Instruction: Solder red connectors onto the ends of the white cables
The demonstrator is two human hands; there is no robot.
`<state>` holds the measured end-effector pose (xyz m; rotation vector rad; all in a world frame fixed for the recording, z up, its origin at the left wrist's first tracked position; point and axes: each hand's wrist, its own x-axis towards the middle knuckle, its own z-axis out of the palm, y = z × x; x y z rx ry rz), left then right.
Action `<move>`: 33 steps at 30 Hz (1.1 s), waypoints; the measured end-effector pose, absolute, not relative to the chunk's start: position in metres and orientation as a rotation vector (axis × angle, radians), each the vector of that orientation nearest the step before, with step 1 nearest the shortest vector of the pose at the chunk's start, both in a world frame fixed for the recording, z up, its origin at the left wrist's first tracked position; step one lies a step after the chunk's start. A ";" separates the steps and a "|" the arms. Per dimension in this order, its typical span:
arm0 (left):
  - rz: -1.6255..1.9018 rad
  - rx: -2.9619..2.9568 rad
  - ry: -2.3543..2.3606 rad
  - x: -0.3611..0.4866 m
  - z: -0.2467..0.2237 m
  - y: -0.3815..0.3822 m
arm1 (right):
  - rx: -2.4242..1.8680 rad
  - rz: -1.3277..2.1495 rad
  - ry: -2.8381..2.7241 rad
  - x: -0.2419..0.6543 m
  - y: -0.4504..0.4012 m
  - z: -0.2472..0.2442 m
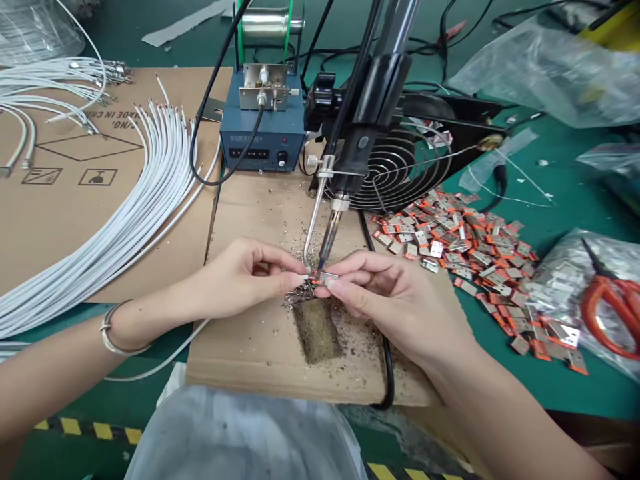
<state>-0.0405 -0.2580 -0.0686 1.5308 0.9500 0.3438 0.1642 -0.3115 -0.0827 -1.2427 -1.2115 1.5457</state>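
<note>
Under the soldering iron (331, 233), my right hand (395, 293) pinches a small metal USB connector (327, 277) with orange on its inner end. My left hand (245, 280) is closed on the end of a white cable (175, 353), which trails down to the left from behind my wrist. The cable end meets the connector's orange part between my fingertips. The iron's tip and the thin solder feed tube (314, 223) come down right at this joint. A brown sponge (317, 330) with solder crumbs around it lies just below my fingers.
Behind stands a blue solder feeder (263, 127) with a solder spool (265, 27). A fan (395, 163) is behind the iron. Many connectors (480, 250) are piled at right, near red-handled cutters (607, 310) and plastic bags. White cables (135, 207) lie bundled on cardboard at left.
</note>
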 end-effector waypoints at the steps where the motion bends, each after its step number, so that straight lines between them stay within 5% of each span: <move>1: 0.347 1.528 0.948 -0.041 -0.068 -0.258 | -1.220 1.559 -1.197 0.164 -0.312 -0.083; 33: 0.364 1.519 0.928 -0.041 -0.069 -0.257 | -1.212 1.538 -1.219 0.165 -0.312 -0.083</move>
